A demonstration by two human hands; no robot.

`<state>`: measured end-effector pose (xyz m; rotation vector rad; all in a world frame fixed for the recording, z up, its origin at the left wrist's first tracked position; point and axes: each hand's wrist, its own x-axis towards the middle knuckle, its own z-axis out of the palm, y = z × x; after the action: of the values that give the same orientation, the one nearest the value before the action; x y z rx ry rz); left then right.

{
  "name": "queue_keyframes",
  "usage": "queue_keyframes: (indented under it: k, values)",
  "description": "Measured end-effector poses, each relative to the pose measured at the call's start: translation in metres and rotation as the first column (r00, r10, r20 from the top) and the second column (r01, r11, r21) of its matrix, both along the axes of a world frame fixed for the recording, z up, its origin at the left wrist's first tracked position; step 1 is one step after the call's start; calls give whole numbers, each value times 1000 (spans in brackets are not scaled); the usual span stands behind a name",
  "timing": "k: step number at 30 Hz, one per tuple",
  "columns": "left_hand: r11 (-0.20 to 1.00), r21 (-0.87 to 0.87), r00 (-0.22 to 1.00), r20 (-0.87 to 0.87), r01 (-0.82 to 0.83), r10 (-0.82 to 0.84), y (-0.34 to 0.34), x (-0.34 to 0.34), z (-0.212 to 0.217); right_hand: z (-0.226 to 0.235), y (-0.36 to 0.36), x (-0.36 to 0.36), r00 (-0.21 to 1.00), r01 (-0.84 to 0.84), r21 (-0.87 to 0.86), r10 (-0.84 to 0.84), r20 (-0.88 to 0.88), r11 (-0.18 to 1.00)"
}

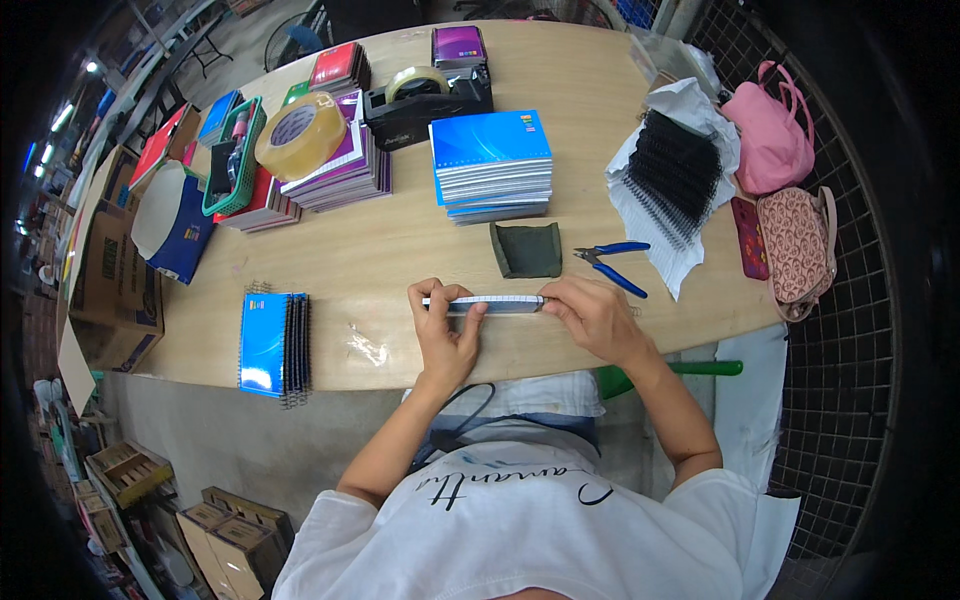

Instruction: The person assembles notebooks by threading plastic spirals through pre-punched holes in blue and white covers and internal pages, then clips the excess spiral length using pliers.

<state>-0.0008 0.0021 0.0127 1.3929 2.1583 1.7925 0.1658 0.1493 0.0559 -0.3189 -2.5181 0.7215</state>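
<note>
A small notebook [503,306] is held edge-on just above the near part of the table, its page edges facing up. My left hand [446,332] grips its left end, thumb on the near side and fingers on the far side. At the other end, the fingertips of my right hand [597,316] pinch the notebook's corner; whether they also hold a coil end is too small to tell. Blue-handled flush cutters [612,262] lie with jaws apart beyond my right hand. A dark green open-sided tray [528,250] sits beyond the notebook.
Coil-bound blue notebooks [272,343] are stacked at left; unbound blue ones [492,160] stand beyond the tray. Black coils [672,170] rest on white paper at right, near a pink bag [768,132] and a patterned pouch [797,245]. A tape dispenser [425,105] and tape roll [300,134] are farther back.
</note>
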Motion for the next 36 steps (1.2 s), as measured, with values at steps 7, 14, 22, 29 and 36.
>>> queue_keyframes:
  k: [7, 14, 22, 29, 36]
  values:
    - [1000, 7, 1000, -3, 21, -21, 0, -1, -4, 9, -11, -9, 994, 61, 39, -64, 87, 997]
    - [998, -7, 998, 11, 55, -55, -6, -5, -4, 24, -5, -22, 990, 87, 120, -99, 103, 989]
    - [991, -12, 986, -95, 134, -134, -12, -14, 4, 6, 9, -84, 747, 335, 328, -461, 478, 883]
    - [979, -114, 982, -68, 169, -177, -5, -23, 2, 19, 42, -11, 887, -207, -589, 404, 224, 781]
    - [974, -79, 973, -77, 213, -219, 2, -21, 3, 21, 32, -15, 913, -71, -292, 180, 366, 954]
